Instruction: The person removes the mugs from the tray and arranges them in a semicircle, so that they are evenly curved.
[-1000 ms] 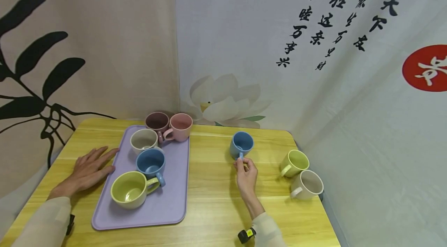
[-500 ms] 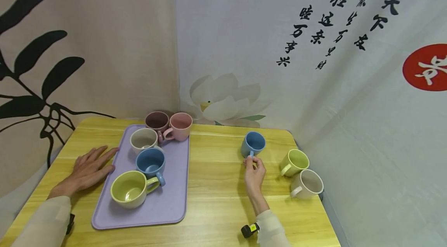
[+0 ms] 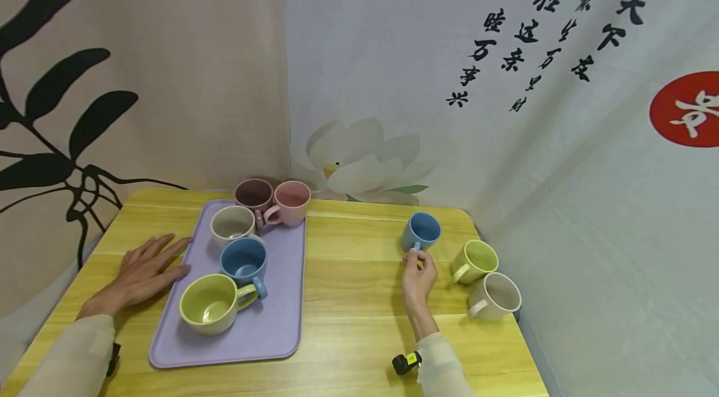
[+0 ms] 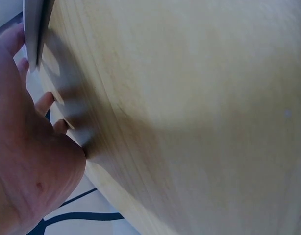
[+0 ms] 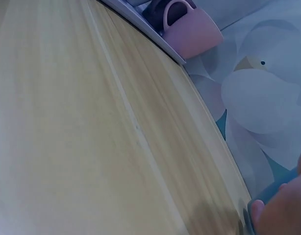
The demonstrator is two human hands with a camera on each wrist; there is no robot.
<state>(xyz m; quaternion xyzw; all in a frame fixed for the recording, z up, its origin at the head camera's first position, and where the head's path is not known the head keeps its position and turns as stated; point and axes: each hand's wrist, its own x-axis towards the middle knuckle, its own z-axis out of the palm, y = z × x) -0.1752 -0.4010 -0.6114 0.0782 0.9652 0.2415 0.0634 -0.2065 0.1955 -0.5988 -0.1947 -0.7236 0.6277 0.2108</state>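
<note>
My right hand (image 3: pixel 418 277) pinches the handle of a blue mug (image 3: pixel 421 230) near the back right of the table. In the right wrist view only part of that hand (image 5: pixel 285 208) shows at the corner, against a bit of the blue mug. With fingers spread, my left hand (image 3: pixel 143 272) lies at the left edge of a lilac tray (image 3: pixel 269 334), its fingertips touching the rim. On the tray stand a yellow-green cup (image 3: pixel 209 303), another blue mug (image 3: pixel 243 259), a white mug (image 3: pixel 233 225), a dark maroon mug (image 3: pixel 254 195) and a pink mug (image 3: pixel 291 203).
Right of the held mug, a yellow-green mug (image 3: pixel 474 261) and a white mug (image 3: pixel 494 297) stand side by side near the wooden table's (image 3: pixel 348 322) right edge. A printed curtain (image 3: pixel 365 72) hangs right behind the table.
My right hand has moved to the right with the blue mug, closer to the yellow-green mug. The left hand and the tray have stayed in place.
</note>
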